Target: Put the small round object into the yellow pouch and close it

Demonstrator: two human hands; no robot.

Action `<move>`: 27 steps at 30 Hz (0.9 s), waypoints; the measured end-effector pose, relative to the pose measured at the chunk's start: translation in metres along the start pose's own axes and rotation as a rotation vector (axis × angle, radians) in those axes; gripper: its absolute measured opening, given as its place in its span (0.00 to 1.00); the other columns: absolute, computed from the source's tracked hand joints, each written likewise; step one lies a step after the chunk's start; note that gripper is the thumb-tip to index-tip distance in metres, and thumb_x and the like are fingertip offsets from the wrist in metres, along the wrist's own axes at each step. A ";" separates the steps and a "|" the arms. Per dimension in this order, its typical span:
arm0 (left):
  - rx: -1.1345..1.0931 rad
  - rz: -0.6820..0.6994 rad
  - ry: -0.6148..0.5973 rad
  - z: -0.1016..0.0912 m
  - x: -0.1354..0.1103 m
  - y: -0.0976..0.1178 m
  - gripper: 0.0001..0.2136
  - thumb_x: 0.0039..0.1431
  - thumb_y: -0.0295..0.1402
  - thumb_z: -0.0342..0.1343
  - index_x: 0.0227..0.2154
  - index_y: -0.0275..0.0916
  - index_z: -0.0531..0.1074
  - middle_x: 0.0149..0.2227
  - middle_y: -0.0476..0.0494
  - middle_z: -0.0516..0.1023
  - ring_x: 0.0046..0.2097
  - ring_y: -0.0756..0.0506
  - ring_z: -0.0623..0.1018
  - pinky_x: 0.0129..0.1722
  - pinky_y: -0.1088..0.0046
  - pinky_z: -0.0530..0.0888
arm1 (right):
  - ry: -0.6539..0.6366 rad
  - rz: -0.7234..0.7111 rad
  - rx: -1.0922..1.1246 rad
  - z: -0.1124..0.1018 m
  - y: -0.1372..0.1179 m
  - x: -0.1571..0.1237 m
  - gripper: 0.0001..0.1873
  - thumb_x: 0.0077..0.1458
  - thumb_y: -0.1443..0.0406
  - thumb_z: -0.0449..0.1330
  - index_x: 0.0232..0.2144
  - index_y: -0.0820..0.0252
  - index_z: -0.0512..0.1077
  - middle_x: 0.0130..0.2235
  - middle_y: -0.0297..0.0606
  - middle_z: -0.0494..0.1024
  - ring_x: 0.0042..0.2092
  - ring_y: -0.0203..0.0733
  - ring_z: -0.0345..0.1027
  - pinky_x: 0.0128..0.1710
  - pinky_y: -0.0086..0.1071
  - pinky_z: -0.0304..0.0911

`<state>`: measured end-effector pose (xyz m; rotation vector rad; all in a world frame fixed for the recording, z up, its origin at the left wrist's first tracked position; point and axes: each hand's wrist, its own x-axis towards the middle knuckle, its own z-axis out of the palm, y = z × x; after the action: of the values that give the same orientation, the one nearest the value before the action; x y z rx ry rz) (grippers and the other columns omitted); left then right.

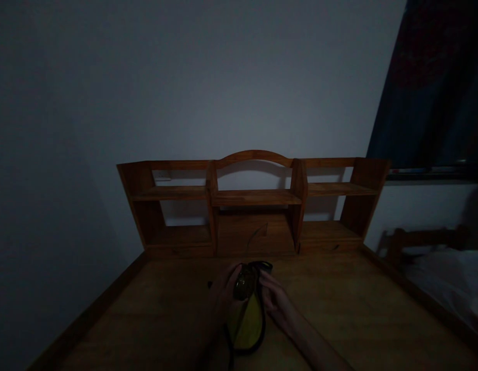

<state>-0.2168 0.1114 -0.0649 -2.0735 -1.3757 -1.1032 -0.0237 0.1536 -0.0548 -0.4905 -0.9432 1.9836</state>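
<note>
Two hands, left and right, clasping a black-edged yellow pouch, dark lump on top

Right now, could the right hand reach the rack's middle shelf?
Probably yes: the right hand touches the yellow pouch just before the rack, with nothing standing between it and the middle shelf.

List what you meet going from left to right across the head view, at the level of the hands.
Left hand → dark round object → right hand → bed.
</note>
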 end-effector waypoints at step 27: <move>0.084 0.124 -0.182 -0.005 -0.001 0.002 0.39 0.55 0.52 0.56 0.64 0.37 0.54 0.57 0.32 0.71 0.56 0.35 0.72 0.56 0.58 0.68 | 0.120 -0.518 -1.300 -0.005 -0.012 -0.011 0.15 0.61 0.62 0.52 0.31 0.61 0.78 0.29 0.40 0.80 0.30 0.43 0.73 0.30 0.29 0.60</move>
<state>-0.2166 0.1065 -0.0627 -2.2090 -1.3302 -0.8100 -0.0078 0.1505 -0.0490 -0.9056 -1.9718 0.6700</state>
